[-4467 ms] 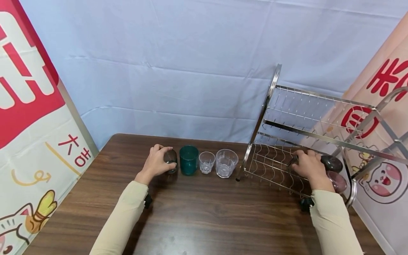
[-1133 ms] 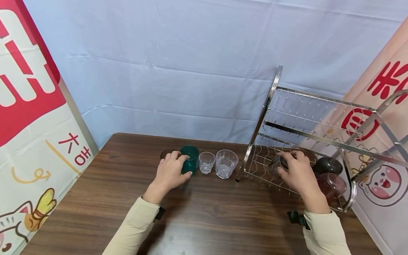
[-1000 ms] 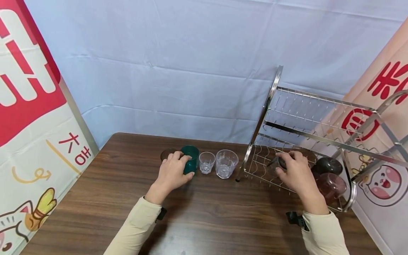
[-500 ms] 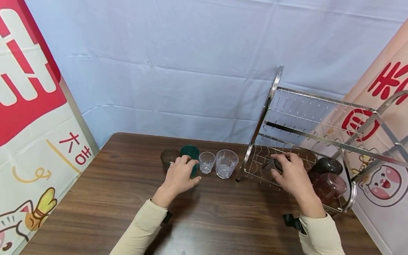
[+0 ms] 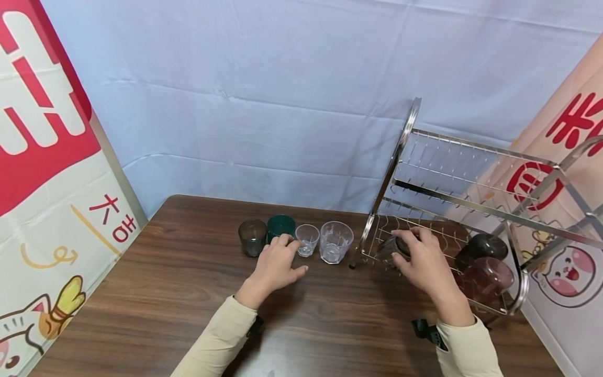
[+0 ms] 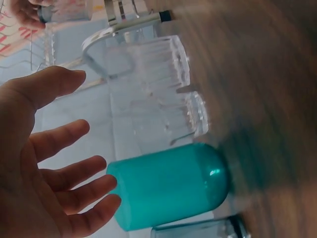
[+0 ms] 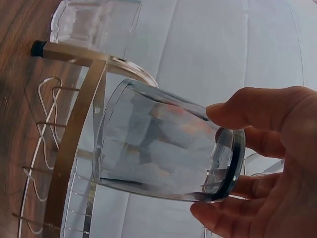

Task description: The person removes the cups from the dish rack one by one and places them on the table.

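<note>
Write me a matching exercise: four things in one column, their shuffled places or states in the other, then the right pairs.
Things
1. Right hand
2. Teal cup
3. Left hand
4. Pink glass

Places or states
A. Fingers apart, holding nothing
B. On the lower tier of the metal rack
C. Gripping a see-through glass near its thick base
D. On the table, between the brown glass and the small clear glass

Right pairs: 1-C, 2-D, 3-A, 4-B
</note>
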`<move>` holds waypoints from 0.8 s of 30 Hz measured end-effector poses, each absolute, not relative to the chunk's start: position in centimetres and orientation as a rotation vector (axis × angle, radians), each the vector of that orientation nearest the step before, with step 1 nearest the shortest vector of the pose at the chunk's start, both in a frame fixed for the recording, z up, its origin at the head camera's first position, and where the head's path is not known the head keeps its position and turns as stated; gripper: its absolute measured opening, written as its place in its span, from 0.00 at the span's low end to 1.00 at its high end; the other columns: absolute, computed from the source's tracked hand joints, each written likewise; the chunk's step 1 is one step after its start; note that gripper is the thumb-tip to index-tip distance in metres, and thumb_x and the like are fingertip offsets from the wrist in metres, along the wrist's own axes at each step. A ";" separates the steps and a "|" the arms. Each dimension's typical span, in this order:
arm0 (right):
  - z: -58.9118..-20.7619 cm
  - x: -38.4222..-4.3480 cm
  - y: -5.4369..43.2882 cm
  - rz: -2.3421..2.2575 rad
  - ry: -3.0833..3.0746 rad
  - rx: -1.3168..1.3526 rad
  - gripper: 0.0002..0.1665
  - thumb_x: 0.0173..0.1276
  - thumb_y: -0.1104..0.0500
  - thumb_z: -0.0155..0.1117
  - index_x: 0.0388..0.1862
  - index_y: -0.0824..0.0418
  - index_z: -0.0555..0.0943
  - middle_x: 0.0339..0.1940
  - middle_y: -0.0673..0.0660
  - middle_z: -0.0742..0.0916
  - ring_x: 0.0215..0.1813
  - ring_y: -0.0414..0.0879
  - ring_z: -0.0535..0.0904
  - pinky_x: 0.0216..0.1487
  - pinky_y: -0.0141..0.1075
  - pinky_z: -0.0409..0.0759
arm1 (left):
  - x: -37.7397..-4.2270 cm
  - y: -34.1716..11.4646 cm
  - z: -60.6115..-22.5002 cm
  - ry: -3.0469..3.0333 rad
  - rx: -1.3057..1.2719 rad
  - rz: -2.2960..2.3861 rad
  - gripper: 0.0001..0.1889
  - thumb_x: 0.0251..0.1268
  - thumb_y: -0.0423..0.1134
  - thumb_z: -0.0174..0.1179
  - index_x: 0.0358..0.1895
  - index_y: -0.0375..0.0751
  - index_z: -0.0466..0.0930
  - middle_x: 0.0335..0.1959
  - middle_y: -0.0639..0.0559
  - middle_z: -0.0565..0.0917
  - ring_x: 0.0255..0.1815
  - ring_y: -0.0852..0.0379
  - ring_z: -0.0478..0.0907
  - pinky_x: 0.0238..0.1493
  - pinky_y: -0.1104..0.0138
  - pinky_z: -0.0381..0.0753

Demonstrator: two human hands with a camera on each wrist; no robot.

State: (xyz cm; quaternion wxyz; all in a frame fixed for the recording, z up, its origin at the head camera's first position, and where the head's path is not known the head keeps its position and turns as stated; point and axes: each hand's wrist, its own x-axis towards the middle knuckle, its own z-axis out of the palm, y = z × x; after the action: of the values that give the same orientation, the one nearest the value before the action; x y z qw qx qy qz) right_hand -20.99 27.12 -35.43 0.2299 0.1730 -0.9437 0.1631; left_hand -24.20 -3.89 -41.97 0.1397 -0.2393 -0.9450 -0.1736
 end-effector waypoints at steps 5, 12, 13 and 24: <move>-35.7 -21.1 26.9 0.503 -2.591 0.495 0.25 0.50 0.67 0.69 0.50 0.64 0.77 0.46 0.71 0.73 0.49 0.69 0.66 0.45 0.60 0.64 | -24.2 -3.1 -42.5 -2.725 -0.717 -0.593 0.27 0.53 0.53 0.65 0.55 0.45 0.78 0.48 0.45 0.73 0.46 0.48 0.71 0.38 0.57 0.73; -35.6 -21.0 26.6 0.593 -2.612 0.493 0.25 0.49 0.68 0.70 0.49 0.63 0.78 0.47 0.69 0.74 0.50 0.65 0.68 0.46 0.58 0.65 | -24.1 -2.2 -42.8 -2.731 -0.713 -0.706 0.25 0.53 0.52 0.66 0.54 0.46 0.78 0.45 0.48 0.73 0.43 0.51 0.70 0.36 0.59 0.74; -35.6 -21.0 26.6 0.601 -2.613 0.489 0.25 0.49 0.68 0.70 0.49 0.63 0.78 0.47 0.68 0.74 0.50 0.64 0.68 0.45 0.58 0.65 | -24.1 -2.1 -42.9 -2.728 -0.712 -0.714 0.25 0.53 0.52 0.66 0.54 0.47 0.78 0.44 0.48 0.73 0.43 0.51 0.70 0.35 0.59 0.74; -36.3 -20.9 26.4 0.748 -2.584 0.458 0.25 0.48 0.68 0.72 0.48 0.62 0.78 0.45 0.66 0.76 0.39 0.57 0.72 0.36 0.48 0.66 | -24.2 -0.8 -44.2 -2.699 -0.758 -0.981 0.25 0.55 0.50 0.66 0.54 0.43 0.78 0.45 0.50 0.74 0.44 0.52 0.72 0.42 0.58 0.74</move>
State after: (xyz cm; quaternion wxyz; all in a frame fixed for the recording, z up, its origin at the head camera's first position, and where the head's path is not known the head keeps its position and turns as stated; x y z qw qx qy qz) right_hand -20.89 26.41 -36.30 0.2049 0.1643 -0.9269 0.2681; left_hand -24.20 -0.82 -44.17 0.0859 -0.2542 -0.9054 -0.3291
